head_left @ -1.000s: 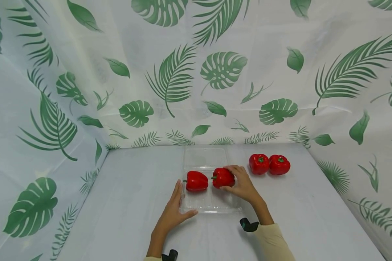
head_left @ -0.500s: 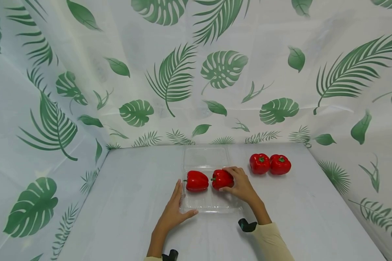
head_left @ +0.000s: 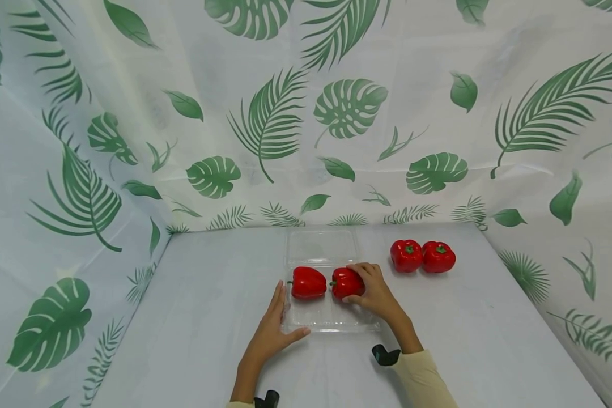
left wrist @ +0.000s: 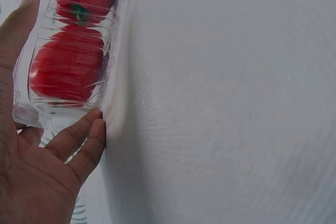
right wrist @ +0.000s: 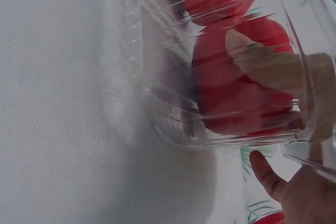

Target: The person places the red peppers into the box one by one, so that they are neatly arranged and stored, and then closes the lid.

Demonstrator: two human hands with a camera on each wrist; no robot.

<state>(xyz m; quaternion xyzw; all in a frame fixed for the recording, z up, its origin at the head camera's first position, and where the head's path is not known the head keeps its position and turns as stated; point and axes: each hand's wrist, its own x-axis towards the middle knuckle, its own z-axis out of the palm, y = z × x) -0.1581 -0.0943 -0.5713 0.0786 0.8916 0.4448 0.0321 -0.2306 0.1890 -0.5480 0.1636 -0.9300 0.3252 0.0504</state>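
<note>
A clear plastic clamshell container [head_left: 331, 324] lies opened out, its lid [head_left: 321, 246] folded away to the back. Inside its back half, a red bell pepper [head_left: 308, 283] lies on its side at the left, stem pointing left. My right hand [head_left: 381, 296] grips a second red bell pepper [head_left: 343, 283] to the right of it, thumb at the front and fingers over the back. In the right wrist view the thumb [right wrist: 262, 66] shows through the clear wall. My left hand [head_left: 271, 333] rests along the container's left side with fingers straight, its thumb by the front edge.
Two more red bell peppers [head_left: 406, 255] stand side by side on the white table [head_left: 199, 317], behind and right of the container. A white curtain [head_left: 285, 124] with green leaf print closes off the back and both sides.
The right hand and its bell pepper have shifted slightly left and lower, closer to the first pepper. The left hand has stayed at the container's side.
</note>
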